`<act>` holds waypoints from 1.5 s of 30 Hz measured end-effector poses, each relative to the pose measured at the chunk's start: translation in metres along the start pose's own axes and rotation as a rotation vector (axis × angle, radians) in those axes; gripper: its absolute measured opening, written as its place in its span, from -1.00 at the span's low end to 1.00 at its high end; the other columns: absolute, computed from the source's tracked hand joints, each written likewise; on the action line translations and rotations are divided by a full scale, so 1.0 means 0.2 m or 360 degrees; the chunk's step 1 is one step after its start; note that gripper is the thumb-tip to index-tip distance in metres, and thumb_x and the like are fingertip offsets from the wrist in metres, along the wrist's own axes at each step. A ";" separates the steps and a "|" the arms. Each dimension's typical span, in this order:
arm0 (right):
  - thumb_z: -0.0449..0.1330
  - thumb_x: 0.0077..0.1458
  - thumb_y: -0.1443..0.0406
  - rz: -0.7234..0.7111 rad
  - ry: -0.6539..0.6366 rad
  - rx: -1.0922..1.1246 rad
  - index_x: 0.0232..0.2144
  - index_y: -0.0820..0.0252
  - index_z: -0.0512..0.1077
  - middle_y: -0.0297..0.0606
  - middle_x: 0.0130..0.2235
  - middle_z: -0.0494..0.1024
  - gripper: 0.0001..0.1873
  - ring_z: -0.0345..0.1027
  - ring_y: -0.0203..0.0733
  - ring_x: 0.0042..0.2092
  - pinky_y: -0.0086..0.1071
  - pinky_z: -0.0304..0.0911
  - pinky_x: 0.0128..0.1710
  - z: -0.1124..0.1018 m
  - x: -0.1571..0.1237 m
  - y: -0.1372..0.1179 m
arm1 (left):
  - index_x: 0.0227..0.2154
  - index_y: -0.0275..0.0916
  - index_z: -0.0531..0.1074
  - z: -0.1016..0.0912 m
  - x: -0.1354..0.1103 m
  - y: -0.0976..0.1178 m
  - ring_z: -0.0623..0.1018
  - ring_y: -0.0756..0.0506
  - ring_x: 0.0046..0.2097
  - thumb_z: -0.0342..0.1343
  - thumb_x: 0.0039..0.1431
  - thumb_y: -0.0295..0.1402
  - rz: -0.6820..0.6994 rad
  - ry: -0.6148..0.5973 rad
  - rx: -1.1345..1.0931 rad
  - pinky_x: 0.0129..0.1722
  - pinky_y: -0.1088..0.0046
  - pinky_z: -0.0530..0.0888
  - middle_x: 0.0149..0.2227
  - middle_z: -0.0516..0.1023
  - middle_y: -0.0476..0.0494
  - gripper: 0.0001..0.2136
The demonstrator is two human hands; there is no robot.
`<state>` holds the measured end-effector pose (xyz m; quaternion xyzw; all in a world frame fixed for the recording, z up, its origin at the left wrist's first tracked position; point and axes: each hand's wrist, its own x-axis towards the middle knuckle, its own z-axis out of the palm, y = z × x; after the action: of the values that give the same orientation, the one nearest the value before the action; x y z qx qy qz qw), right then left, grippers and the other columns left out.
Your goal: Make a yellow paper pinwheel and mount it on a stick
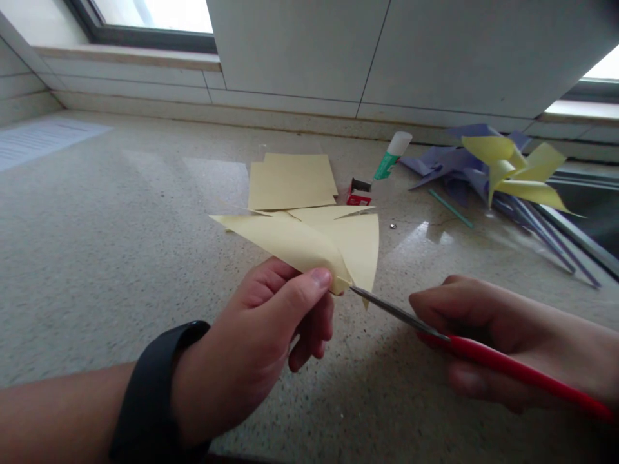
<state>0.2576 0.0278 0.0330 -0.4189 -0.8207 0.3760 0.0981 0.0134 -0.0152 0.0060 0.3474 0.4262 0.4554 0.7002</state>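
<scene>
My left hand (271,328) pinches a folded pale yellow paper (309,241) by its near corner, thumb on top, holding it just above the stone counter (97,258). My right hand (503,335) grips red-handled scissors (464,345). Their metal blades point left and the tips touch the paper's corner beside my thumb. A black band sits on my left wrist.
More yellow sheets (290,180) lie behind the held paper. A small red box (359,192), a green-and-white glue stick (391,156) and a tiny metal bit (393,226) lie beyond. Paper pinwheels (503,167) on straws rest at the right, by a sink edge. A printed sheet (39,138) lies far left.
</scene>
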 end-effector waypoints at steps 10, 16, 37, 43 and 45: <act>0.30 0.08 -0.06 0.0272 -0.0286 0.0934 -0.48 0.12 0.32 -0.45 -0.54 0.32 -0.57 0.24 -0.40 -0.61 -0.55 0.23 -0.68 0.01 0.02 0.02 | -0.48 -0.25 0.46 -0.03 0.00 -0.03 0.33 0.10 -0.62 0.29 0.14 -0.20 -0.0012 -0.0038 0.0108 -0.69 0.69 0.24 -0.59 0.43 0.03 -0.76; 0.31 0.14 0.08 0.0194 0.0074 0.1047 -0.44 0.15 0.35 -0.46 -0.61 0.39 -0.67 0.30 -0.39 -0.62 -0.60 0.17 -0.69 0.07 0.08 0.00 | -0.46 -0.24 0.55 -0.02 0.00 -0.04 0.38 0.09 -0.59 0.27 0.15 -0.32 -0.0015 -0.0063 0.0279 -0.68 0.69 0.30 -0.51 0.54 -0.02 -0.87; 0.48 -0.17 0.43 0.0045 0.0363 0.1419 -0.42 0.14 0.39 -0.48 -0.49 0.46 -0.65 0.29 -0.41 -0.49 -0.55 0.22 -0.53 0.20 0.15 -0.07 | -0.27 -0.20 0.54 -0.03 0.03 -0.09 0.42 0.05 -0.49 0.28 0.18 -0.24 0.0170 -0.0103 0.0333 -0.60 0.66 0.41 -0.44 0.49 0.02 -0.85; 0.47 -0.18 0.45 0.0094 0.0358 0.1395 -0.41 0.17 0.38 -0.43 -0.46 0.50 -0.66 0.29 -0.40 -0.48 -0.54 0.20 -0.52 0.19 0.14 -0.08 | -0.26 -0.23 0.53 -0.01 0.03 -0.07 0.40 0.06 -0.49 0.27 0.19 -0.20 0.0149 -0.0133 0.0201 -0.61 0.68 0.41 -0.46 0.46 0.01 -0.80; 0.47 -0.16 0.42 0.0093 0.0343 0.1399 -0.41 0.17 0.38 -0.43 -0.47 0.50 -0.67 0.28 -0.40 -0.49 -0.54 0.20 -0.53 0.19 0.14 -0.08 | -0.25 -0.22 0.53 -0.01 0.03 -0.06 0.41 0.05 -0.48 0.29 0.17 -0.21 0.0141 -0.0122 0.0226 -0.60 0.68 0.42 -0.45 0.47 0.01 -0.80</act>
<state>0.2120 0.0224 0.0141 -0.3973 -0.5561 0.6457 0.3407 0.0170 -0.0140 -0.0071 0.4320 0.4145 0.4409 0.6688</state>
